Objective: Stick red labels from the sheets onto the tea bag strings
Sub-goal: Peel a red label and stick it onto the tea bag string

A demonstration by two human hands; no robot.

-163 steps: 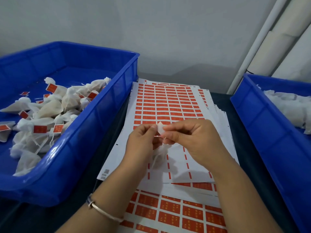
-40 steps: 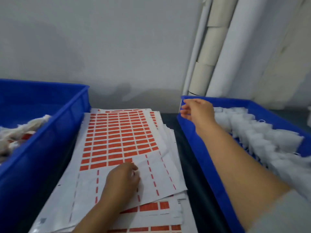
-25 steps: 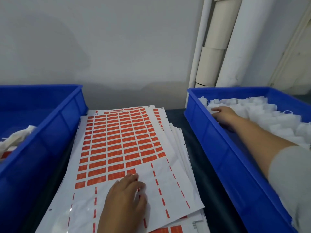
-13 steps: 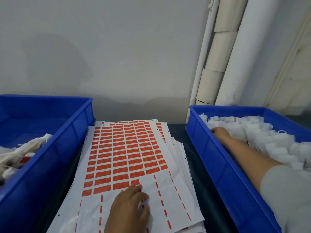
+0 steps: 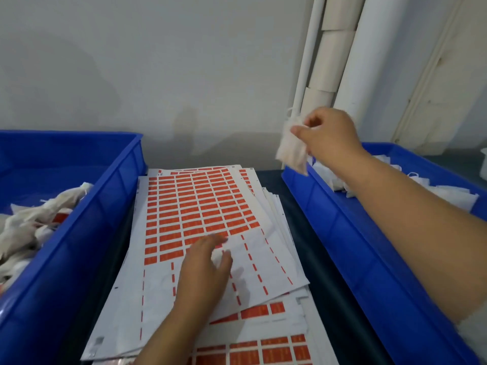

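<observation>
White mesh tea bag (image 5: 292, 150) pinched in right hand (image 5: 329, 138), thumb and curled fingers closed on its upper part, raised over near-left corner of right bin (image 5: 369, 233). Hangs free, clear of the unlabelled bags (image 5: 448, 192) lying in that bin. String (image 5: 289, 113) seemingly looped above the pinch; blurred, not certain. Held high probably to carry it across to the sheets.

Left hand (image 5: 204, 272) resting palm down on top sheet (image 5: 263, 264), fingers loosely spread, gripping nothing; fingertips at the edge of the remaining red labels (image 5: 195, 204). Likely pinning the sheet flat and marking the next label to peel. Near half of sheet stripped already, only thin red dashes left. More sheets stacked beneath.

Left bin (image 5: 87, 233) holding bags (image 5: 34, 222) with red tags showing among them: apparently the finished pile. Layout reads right to left: supply, labels, output.
</observation>
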